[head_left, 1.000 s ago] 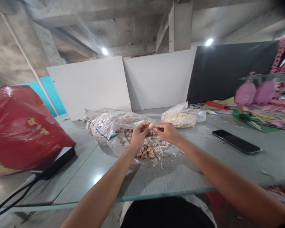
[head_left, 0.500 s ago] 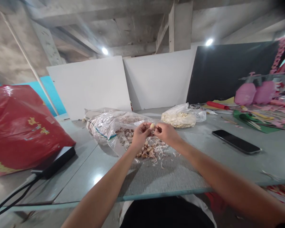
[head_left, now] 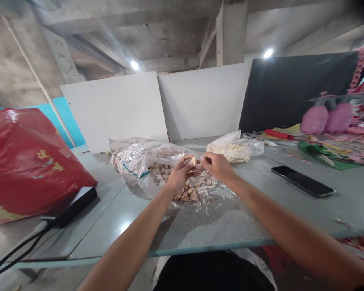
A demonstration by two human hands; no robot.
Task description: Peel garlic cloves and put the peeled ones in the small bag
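Observation:
Between the thumb and fingertips of my left hand (head_left: 181,171) is a pale garlic clove (head_left: 194,160), held upright. Just to its right, my right hand (head_left: 216,165) is closed in a pinch, apart from the clove; whatever is in its fingertips is too small to make out. Below both hands lies a heap of unpeeled garlic cloves (head_left: 186,195), with loose papery skins (head_left: 206,194) scattered on its right side. The heap spills from a clear plastic bag (head_left: 139,155) of garlic on the left. A second bag of peeled cloves (head_left: 230,152) sits behind my right hand.
A black phone (head_left: 303,180) lies at right on the grey table (head_left: 200,232). At left stand a big red bag (head_left: 33,161) and a dark box with a cable (head_left: 69,208). Pink spray bottles (head_left: 314,120) and craft scraps (head_left: 330,155) occupy the far right.
My right hand has moved slightly right, away from the clove, opening a gap between the hands. More of the clove's pale side shows in my left hand.

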